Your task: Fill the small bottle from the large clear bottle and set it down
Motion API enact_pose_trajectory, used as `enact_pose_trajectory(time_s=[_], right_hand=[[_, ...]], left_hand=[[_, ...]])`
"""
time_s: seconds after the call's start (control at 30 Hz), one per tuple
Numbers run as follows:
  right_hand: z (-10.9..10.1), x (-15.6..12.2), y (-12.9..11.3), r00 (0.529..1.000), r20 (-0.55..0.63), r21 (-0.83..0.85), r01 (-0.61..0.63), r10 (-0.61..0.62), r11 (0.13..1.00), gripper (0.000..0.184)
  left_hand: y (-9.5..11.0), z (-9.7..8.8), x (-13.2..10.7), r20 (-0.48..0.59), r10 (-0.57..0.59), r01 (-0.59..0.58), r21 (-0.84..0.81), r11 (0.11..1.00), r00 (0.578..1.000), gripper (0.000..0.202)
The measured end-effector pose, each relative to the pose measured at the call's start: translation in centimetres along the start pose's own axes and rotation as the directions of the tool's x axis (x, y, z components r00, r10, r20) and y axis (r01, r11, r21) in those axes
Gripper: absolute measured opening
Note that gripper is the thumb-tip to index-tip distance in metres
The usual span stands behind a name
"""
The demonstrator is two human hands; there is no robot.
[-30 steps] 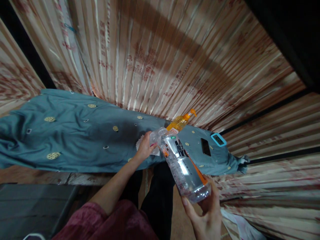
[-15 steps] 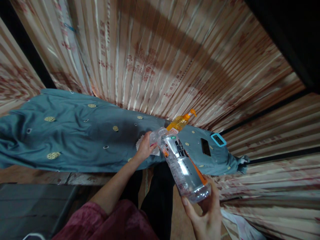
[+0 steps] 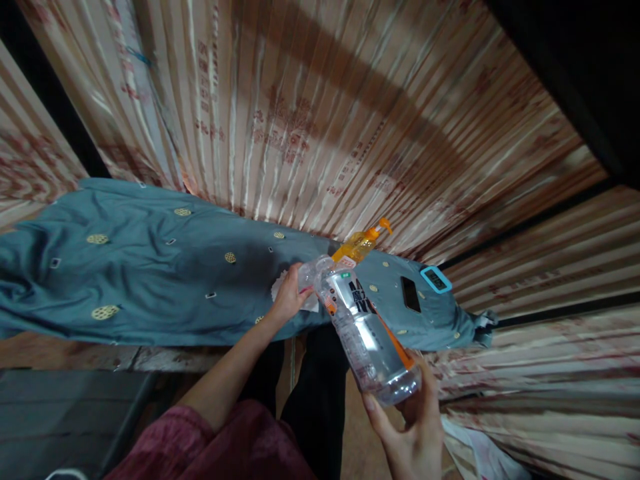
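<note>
My right hand [image 3: 415,430] grips a large clear plastic bottle [image 3: 367,327] near its base. The bottle has a silver and orange label with dark print, and it is tilted with its neck toward the upper left. My left hand [image 3: 289,297] is closed around a small clear plastic container [image 3: 311,272] at the bottle's neck end. The container's exact shape is hard to make out, and I cannot tell whether the two touch. Under my left hand lies a white paper tissue [image 3: 313,304]. Just behind the bottle is a yellow pump bottle [image 3: 356,247] with an orange pump head.
A blue-green patterned cloth [image 3: 150,273] covers the long narrow surface. Toward its right end lie a dark phone [image 3: 411,294] and a light-blue digital timer [image 3: 436,279]. Printed curtains [image 3: 300,80] hang behind and at the right. A grey box-like object [image 3: 65,413] stands at lower left.
Both hands, the large bottle and the small container stay in nearly the same place. The view has shifted only very slightly.
</note>
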State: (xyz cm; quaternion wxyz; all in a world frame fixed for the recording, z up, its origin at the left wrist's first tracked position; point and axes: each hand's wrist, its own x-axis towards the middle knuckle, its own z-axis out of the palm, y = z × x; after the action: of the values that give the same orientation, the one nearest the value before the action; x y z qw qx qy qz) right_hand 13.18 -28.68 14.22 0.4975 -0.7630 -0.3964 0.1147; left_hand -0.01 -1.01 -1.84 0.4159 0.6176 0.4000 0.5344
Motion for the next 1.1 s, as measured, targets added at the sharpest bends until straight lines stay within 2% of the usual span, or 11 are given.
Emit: enact_pose_trajectory(time_s=[0.43, 0.7, 1.1], right_hand=[[-0.1, 0.0, -0.2, 1.000, 0.002, 0.019, -0.020, 0.020, 1.000, 0.113], [-0.1, 0.1, 0.0, 1.000, -0.010, 0.014, -0.015, 0.015, 1.000, 0.116], [-0.3, 0.1, 0.2, 1.000, 0.010, 0.002, 0.000, 0.000, 1.000, 0.118]], left_hand=[[0.4, 0.0, 0.0, -0.007, -0.046, 0.046, -0.044, 0.998, 0.999, 0.063], [0.9, 0.0, 0.1, 0.014, -0.082, 0.080, 0.075, 0.994, 0.997, 0.068], [-0.2, 0.3, -0.1, -0.006, -0.011, 0.012, 0.072, 0.997, 1.000, 0.066]])
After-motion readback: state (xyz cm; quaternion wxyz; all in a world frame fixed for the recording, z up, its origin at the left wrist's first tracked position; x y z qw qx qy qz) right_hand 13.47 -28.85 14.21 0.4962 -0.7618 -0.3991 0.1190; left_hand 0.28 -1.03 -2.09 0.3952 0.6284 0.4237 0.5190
